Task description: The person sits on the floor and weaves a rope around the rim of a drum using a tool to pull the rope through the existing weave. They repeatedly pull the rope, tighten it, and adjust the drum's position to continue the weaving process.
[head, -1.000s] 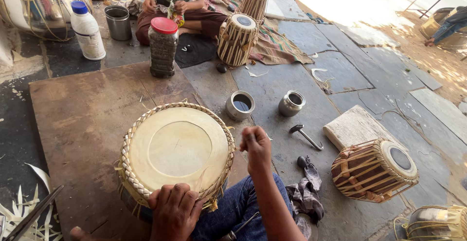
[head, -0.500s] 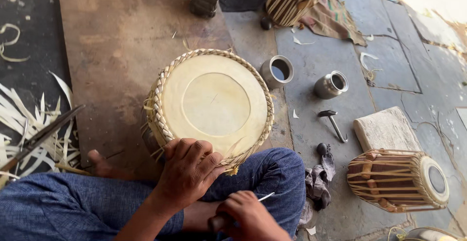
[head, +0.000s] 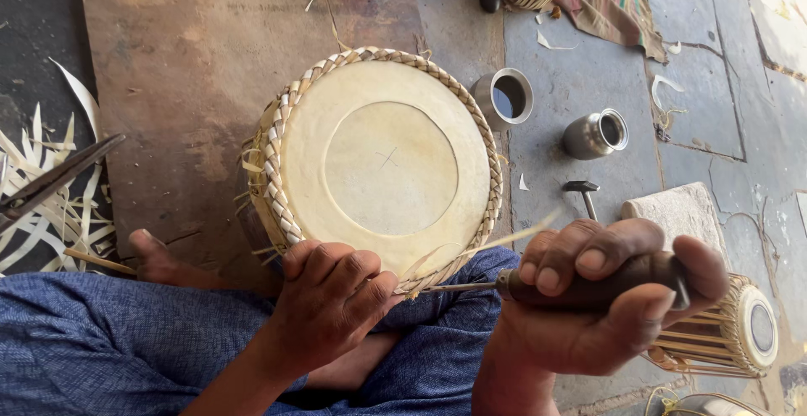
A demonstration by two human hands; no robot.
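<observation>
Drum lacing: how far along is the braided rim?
The braided rim already circles the drum. In hand: the left hand steadies the near edge while the right hand drives an awl under the braid. Loose strip ends on the left remain untrimmed.

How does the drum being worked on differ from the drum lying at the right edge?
The drum in the lap stands head up with a plain pale skin; the drum at the right lies on its side, its head showing a dark centre patch. The left hand grips the first; nothing touches the second. Both have laced rims.
</observation>
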